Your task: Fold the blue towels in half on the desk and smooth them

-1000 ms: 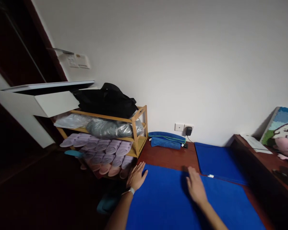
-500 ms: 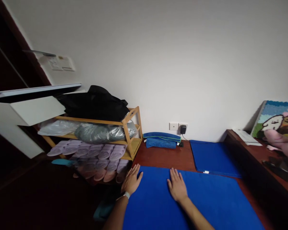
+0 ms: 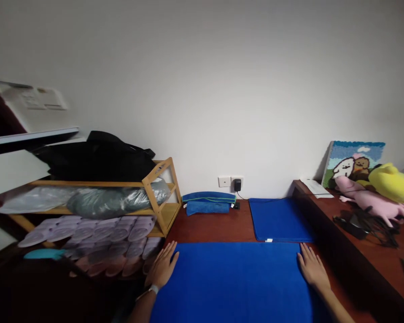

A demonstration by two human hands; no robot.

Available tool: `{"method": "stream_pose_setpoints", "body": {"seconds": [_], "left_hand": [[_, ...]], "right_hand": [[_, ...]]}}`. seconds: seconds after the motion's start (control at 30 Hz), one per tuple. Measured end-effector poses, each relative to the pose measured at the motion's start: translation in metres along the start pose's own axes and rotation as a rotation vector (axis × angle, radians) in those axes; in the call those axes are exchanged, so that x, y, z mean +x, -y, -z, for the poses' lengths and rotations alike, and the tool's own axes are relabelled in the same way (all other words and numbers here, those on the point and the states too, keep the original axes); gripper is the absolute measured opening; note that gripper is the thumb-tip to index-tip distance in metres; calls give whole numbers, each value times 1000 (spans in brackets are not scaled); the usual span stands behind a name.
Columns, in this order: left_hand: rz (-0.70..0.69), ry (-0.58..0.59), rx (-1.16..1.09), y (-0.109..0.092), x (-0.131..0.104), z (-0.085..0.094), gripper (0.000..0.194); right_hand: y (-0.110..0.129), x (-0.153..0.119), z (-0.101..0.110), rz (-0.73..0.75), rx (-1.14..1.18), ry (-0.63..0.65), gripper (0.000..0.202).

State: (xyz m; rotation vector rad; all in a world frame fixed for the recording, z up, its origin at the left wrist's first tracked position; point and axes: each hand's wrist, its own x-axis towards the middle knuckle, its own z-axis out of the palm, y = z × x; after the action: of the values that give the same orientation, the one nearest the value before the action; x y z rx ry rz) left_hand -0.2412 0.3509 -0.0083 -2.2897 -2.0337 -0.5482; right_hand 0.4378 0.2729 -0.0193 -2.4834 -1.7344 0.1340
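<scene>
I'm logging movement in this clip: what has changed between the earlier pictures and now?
The right hand has moved right, from mid-cloth to the right edge of the spread blue cloth. The view has turned right, bringing in a yellow plush toy. The left hand stays at the left edge; the folded blue cloth lies as before.

Blue cloth [image 3: 232, 282], spread flat on reddish-brown wooden surface [image 3: 212, 226], far edge straight.
</scene>
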Motion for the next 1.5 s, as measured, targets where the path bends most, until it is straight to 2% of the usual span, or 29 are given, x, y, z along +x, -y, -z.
{"method": "stream_pose_setpoints", "body": {"seconds": [0.1,0.27,0.43,0.57,0.67,0.73,0.77,0.83,0.87,0.93,1.03,1.1,1.17,1.27,1.33,1.4,1.5], "left_hand": [[-9,36,30,1,0,4,57],[-84,168,41,8,-8,16,58],[-57,128,29,10,-16,14,60],[-65,113,-3,5,-20,15,61],[-72,76,-37,0,-24,20,61],[-55,42,-63,-3,-26,23,58],[-42,24,-74,-4,-28,24,56],[-31,4,-94,-6,-30,26,53],[-38,1,-102,-6,-30,26,52],[-66,4,-111,-6,-30,25,51],[-89,6,-102,-5,-30,21,52],[-85,12,-86,-3,-30,18,54],[-77,24,-70,-2,-30,15,56],[-83,24,-58,1,-31,13,55],[-97,11,-58,2,-32,12,54],[-110,5,-60,5,-32,10,53],[-119,16,-59,8,-30,7,54]], "right_hand": [[2,-2,-2,10,-16,-19,78],[-1,-1,-8,16,-3,-7,80],[-9,5,-22,1,53,-24,84],[-15,7,-23,-8,73,-12,92],[-3,1,-16,-40,97,-73,92],[28,-10,-11,20,135,-167,90],[52,-18,-7,91,166,-207,87],[115,-40,0,290,237,-215,79],[152,-53,4,380,269,-190,73],[231,-79,12,559,298,-44,66],[339,-110,21,702,294,153,69],[393,-121,23,737,284,213,68],[432,-127,20,748,271,246,67],[463,-129,9,738,263,247,67],[463,-127,2,728,273,205,67],[446,-122,-1,708,277,157,69],[388,-106,1,628,259,109,69]]}}
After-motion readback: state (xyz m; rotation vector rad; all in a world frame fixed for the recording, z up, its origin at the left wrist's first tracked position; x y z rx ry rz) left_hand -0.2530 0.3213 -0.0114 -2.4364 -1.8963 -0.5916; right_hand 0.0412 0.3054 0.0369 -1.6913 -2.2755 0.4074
